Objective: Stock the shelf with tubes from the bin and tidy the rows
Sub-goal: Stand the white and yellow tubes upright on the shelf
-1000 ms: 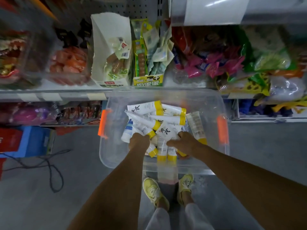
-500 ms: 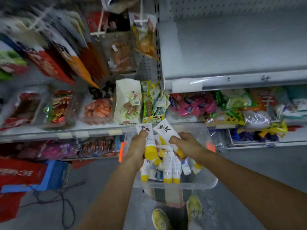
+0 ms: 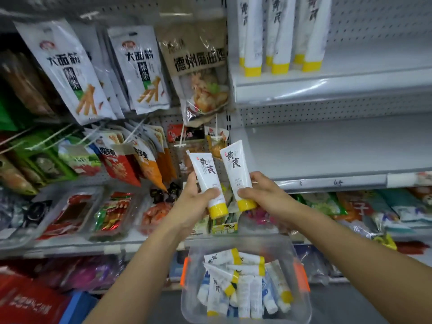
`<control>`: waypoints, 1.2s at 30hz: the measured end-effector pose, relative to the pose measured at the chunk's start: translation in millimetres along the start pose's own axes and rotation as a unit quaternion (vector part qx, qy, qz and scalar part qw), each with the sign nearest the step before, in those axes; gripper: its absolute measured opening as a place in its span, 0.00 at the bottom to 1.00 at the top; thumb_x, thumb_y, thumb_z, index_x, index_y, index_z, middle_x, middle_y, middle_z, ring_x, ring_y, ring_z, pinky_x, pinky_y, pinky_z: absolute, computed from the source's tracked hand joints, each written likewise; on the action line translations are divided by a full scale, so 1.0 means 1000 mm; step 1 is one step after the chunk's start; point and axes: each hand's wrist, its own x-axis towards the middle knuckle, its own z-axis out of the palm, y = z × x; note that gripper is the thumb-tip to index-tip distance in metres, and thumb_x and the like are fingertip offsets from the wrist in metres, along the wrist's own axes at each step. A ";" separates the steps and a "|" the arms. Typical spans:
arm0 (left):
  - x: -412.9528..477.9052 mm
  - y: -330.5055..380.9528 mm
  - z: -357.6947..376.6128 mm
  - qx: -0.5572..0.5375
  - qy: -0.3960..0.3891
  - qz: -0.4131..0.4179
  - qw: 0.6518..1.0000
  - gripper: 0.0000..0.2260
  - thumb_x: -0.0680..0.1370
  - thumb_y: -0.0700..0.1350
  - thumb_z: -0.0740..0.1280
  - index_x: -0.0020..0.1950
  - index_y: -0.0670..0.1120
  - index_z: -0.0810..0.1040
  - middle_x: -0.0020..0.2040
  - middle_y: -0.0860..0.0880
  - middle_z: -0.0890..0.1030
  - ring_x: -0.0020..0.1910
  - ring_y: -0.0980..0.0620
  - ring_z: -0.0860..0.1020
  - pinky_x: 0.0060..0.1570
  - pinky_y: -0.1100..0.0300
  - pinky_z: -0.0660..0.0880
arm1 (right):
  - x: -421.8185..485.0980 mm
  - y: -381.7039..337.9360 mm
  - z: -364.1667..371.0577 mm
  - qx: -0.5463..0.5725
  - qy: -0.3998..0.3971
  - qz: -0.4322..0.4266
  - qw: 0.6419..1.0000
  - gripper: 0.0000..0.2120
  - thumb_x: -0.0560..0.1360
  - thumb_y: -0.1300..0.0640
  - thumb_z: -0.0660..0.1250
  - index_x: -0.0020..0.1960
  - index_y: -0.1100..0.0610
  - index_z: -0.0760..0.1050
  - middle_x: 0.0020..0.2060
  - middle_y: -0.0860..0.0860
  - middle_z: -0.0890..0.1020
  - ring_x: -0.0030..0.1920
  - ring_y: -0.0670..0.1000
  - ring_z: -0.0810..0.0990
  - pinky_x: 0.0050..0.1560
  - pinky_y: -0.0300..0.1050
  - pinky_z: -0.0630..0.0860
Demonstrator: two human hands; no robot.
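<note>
We cannot see the tops of the standing tubes on the top shelf at far right, since the frame's upper edge cuts them off; only white bodies and yellow caps, cap down, show. Near centre, the loose tubes lie jumbled and overlapping in the clear bin, so we cannot count them, and the bin itself is blurred and cropped at the bottom edge. Above it we see the left hand curled round one tube just above its yellow cap, and the right hand gripping a second tube the same way. Both are held cap down, side by side, slightly tilted, in front of the grey middle shelf. To the left, snack packets hang on a pegboard, and food trays sit on a lower shelf, their labels too blurred to read.
</note>
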 end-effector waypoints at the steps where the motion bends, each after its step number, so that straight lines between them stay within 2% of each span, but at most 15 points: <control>1: -0.001 0.011 0.003 0.009 -0.002 0.019 1.000 0.25 0.78 0.37 0.66 0.71 0.53 0.63 0.62 0.48 0.79 0.57 0.46 0.81 0.50 0.49 0.80 | -0.001 -0.007 -0.006 0.009 0.001 -0.019 1.000 0.16 0.76 0.62 0.66 0.62 0.58 0.69 0.49 0.53 0.83 0.40 0.47 0.83 0.40 0.42 0.80; 2: 0.000 0.020 0.006 0.019 -0.002 0.034 0.999 0.26 0.78 0.38 0.67 0.72 0.53 0.63 0.64 0.49 0.78 0.58 0.47 0.81 0.51 0.51 0.80 | -0.003 -0.015 -0.012 0.015 0.003 -0.039 0.999 0.17 0.76 0.63 0.67 0.63 0.58 0.69 0.50 0.54 0.84 0.45 0.50 0.84 0.46 0.45 0.81; 3: 0.000 0.028 0.011 0.025 -0.001 0.050 0.998 0.27 0.78 0.39 0.68 0.73 0.53 0.63 0.65 0.50 0.78 0.59 0.49 0.80 0.52 0.52 0.80 | -0.005 -0.023 -0.018 0.015 0.004 -0.058 0.998 0.18 0.76 0.64 0.67 0.64 0.57 0.69 0.52 0.54 0.84 0.48 0.50 0.84 0.47 0.44 0.80; 7: 0.006 0.060 0.032 0.066 -0.004 0.125 0.990 0.30 0.75 0.45 0.72 0.74 0.56 0.63 0.67 0.52 0.76 0.63 0.51 0.77 0.59 0.46 0.77 | -0.017 -0.057 -0.047 -0.004 0.004 -0.118 0.993 0.19 0.75 0.64 0.68 0.64 0.54 0.71 0.53 0.51 0.84 0.51 0.49 0.83 0.45 0.38 0.79; 11: 0.017 0.102 0.059 0.089 -0.038 0.185 0.978 0.33 0.71 0.53 0.75 0.73 0.56 0.65 0.66 0.54 0.77 0.63 0.53 0.76 0.59 0.49 0.77 | -0.021 -0.089 -0.088 -0.021 0.053 -0.176 0.983 0.18 0.74 0.65 0.70 0.62 0.57 0.73 0.54 0.54 0.84 0.54 0.54 0.83 0.53 0.47 0.80; 16: 0.031 0.150 0.108 0.077 -0.031 0.240 0.967 0.29 0.71 0.48 0.74 0.69 0.52 0.68 0.63 0.51 0.78 0.61 0.50 0.78 0.54 0.50 0.80 | -0.025 -0.130 -0.142 -0.027 0.106 -0.221 0.969 0.16 0.73 0.65 0.70 0.59 0.57 0.75 0.50 0.55 0.85 0.48 0.51 0.83 0.45 0.45 0.79; 19: 0.039 0.174 0.139 0.087 0.006 0.278 0.957 0.28 0.71 0.47 0.75 0.68 0.52 0.68 0.60 0.51 0.78 0.58 0.50 0.79 0.52 0.50 0.80 | -0.022 -0.153 -0.174 -0.050 0.148 -0.233 0.960 0.16 0.71 0.66 0.71 0.57 0.56 0.75 0.47 0.54 0.85 0.43 0.51 0.83 0.42 0.47 0.79; 24: 0.055 0.193 0.180 0.122 0.044 0.305 0.943 0.31 0.73 0.46 0.74 0.72 0.51 0.64 0.61 0.51 0.77 0.57 0.51 0.78 0.55 0.50 0.79 | -0.002 -0.181 -0.234 -0.117 0.182 -0.240 0.946 0.20 0.71 0.63 0.72 0.61 0.56 0.72 0.50 0.50 0.83 0.45 0.46 0.82 0.42 0.38 0.77; 28: 0.069 0.203 0.203 0.142 0.081 0.308 0.937 0.33 0.72 0.49 0.75 0.73 0.53 0.62 0.59 0.52 0.77 0.54 0.52 0.79 0.54 0.50 0.79 | 0.032 -0.185 -0.273 -0.178 0.199 -0.223 0.938 0.21 0.70 0.64 0.73 0.62 0.58 0.72 0.54 0.54 0.81 0.53 0.53 0.80 0.55 0.50 0.78; 32: 0.079 0.207 0.218 0.153 0.111 0.301 0.935 0.33 0.72 0.47 0.75 0.73 0.51 0.63 0.58 0.50 0.77 0.52 0.51 0.79 0.53 0.53 0.79 | 0.070 -0.178 -0.290 -0.235 0.195 -0.199 0.931 0.25 0.68 0.65 0.74 0.62 0.61 0.70 0.54 0.56 0.80 0.54 0.56 0.79 0.51 0.47 0.76; 36: 0.085 0.204 0.225 0.150 0.129 0.297 0.934 0.32 0.71 0.47 0.75 0.71 0.51 0.64 0.57 0.50 0.77 0.52 0.50 0.80 0.53 0.51 0.79 | 0.098 -0.175 -0.299 -0.244 0.204 -0.192 0.928 0.25 0.67 0.63 0.74 0.61 0.59 0.70 0.54 0.56 0.80 0.53 0.56 0.79 0.47 0.46 0.76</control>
